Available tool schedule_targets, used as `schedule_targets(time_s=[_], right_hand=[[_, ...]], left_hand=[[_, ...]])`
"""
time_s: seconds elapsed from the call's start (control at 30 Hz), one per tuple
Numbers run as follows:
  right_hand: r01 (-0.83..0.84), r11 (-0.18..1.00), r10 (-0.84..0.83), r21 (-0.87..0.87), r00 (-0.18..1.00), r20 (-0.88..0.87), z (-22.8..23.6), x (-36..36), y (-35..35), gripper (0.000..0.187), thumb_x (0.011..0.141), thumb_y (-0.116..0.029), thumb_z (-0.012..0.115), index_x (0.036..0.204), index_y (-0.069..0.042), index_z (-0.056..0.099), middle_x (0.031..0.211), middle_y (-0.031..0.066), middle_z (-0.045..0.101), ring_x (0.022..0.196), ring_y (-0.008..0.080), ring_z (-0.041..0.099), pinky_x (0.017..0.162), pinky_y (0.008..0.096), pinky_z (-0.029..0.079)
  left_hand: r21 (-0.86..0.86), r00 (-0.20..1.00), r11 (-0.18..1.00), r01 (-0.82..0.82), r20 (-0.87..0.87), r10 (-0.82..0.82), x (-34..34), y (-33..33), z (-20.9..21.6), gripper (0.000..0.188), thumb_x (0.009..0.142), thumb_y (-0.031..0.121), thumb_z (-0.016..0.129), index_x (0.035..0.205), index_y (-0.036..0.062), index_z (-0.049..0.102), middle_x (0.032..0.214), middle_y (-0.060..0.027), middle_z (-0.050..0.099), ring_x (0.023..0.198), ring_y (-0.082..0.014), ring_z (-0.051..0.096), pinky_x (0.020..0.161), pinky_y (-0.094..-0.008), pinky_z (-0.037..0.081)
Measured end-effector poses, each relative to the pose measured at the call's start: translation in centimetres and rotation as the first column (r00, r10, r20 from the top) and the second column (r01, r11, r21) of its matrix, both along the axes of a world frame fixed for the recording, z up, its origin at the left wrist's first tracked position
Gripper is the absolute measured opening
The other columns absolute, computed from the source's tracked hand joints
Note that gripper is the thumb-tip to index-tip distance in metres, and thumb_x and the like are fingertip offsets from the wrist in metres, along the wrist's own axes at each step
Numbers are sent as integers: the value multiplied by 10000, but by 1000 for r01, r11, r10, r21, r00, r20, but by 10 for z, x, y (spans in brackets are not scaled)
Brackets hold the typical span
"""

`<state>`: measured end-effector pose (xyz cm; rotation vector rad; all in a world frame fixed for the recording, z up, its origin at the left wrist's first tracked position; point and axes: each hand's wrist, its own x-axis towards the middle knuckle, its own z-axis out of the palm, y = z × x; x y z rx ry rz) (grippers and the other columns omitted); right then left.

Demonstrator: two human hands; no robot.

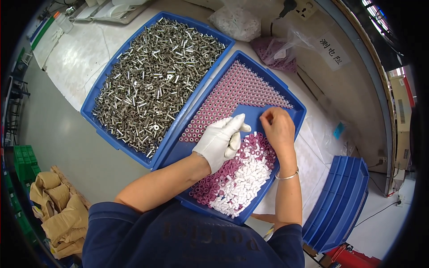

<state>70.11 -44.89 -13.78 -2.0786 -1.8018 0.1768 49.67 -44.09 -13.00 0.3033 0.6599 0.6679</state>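
Observation:
My left hand [216,139], in a white glove, is over the middle of a blue tray [246,113] with its fingers curled in and its thumb laid along them. Whatever it may hold is hidden. My bare right hand [279,127] hovers at the tray's right side, thumb and fingertips pinched together; nothing between them can be made out. Beneath and between my hands lies a loose heap of pink rings [208,186] and small white tubular pieces [247,177]. Rows of upright pink-ringed pieces [239,87] fill the tray's far end.
Left of this tray, a second blue tray [102,127] is heaped with small metal tubes [152,85]. Plastic bags of white pieces [237,23] and pink pieces [273,54] stand at the back. Stacked blue trays [337,203] are at right, brown sacks [62,210] at lower left.

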Motion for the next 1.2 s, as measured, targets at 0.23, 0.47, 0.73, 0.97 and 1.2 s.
schedule_targets(time_s=[0.23, 0.47, 0.73, 0.97, 1.2], right_hand=[[20, 959, 9, -282, 995, 103, 8, -11, -15, 121, 782, -133, 749, 777, -30, 687, 834, 71, 649, 800, 241, 610, 776, 342, 506], [32, 949, -27, -314, 999, 23, 6, -10, -18, 104, 779, -124, 730, 783, -28, 689, 845, 81, 653, 809, 250, 612, 777, 349, 506], [-2, 943, -20, -331, 998, -61, 8, -9, -20, 61, 789, -83, 708, 800, -25, 692, 827, 77, 641, 755, 208, 594, 725, 318, 497], [-22, 929, -119, -371, 928, -352, 24, -14, -21, 52, 814, -65, 697, 834, -16, 692, 810, 66, 622, 684, 164, 546, 664, 288, 472], [-96, 934, -58, -344, 909, -412, 20, -13, -24, 90, 861, -85, 682, 873, 3, 680, 856, 79, 646, 688, 175, 551, 667, 291, 472]], left_hand=[[40, 999, 999, 8, 43, -9, 0, -1, -5, 276, 1042, 276, 573, 1093, 17, 654, 586, 21, 564, 417, -26, 396, 367, -179, 264], [-1, 1000, 1000, -12, 0, 12, 4, 2, 0, 236, 1070, 208, 512, 1151, 9, 610, 722, -26, 653, 486, -38, 512, 364, -162, 315], [0, 1000, 1000, -19, 20, 19, 3, 1, -2, 196, 1065, 177, 510, 1151, 22, 595, 845, -79, 713, 560, -63, 594, 385, -155, 353], [7, 998, 999, -44, 36, 44, 3, 0, -5, 171, 1036, 182, 562, 1120, 35, 590, 875, -88, 722, 579, -59, 586, 396, -162, 359], [54, 997, 996, -69, -11, 70, 6, 0, 1, 105, 1038, 154, 568, 1048, 52, 590, 839, -64, 684, 591, -56, 576, 437, -150, 348]])
